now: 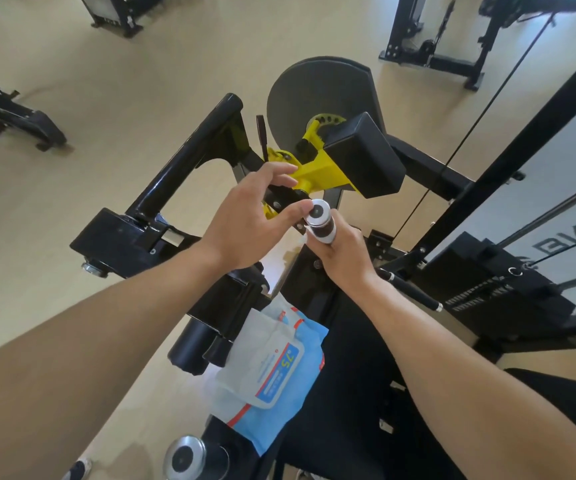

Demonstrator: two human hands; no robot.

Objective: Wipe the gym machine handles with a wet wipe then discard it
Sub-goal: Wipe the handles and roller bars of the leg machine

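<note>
Black rubber-gripped machine handle with chrome end cap [319,221] clasped by right hand [343,254], apparently through a thin white wet wipe [328,241], hardly visible. Long axis pointing up toward camera, cap foremost. Left hand [245,223] spread wide just beside cap, holding nothing, probably steadying. Blue-and-white wipe packet [272,368] parked below handle, within reach.

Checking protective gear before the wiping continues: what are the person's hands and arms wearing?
Nothing shows on either. The left hand and right hand are bare, with no gloves, rings or watch visible. Both forearms are uncovered right to the bottom edge of the picture, so no sleeve comes into view, and no wristband or marking can be seen.
</note>
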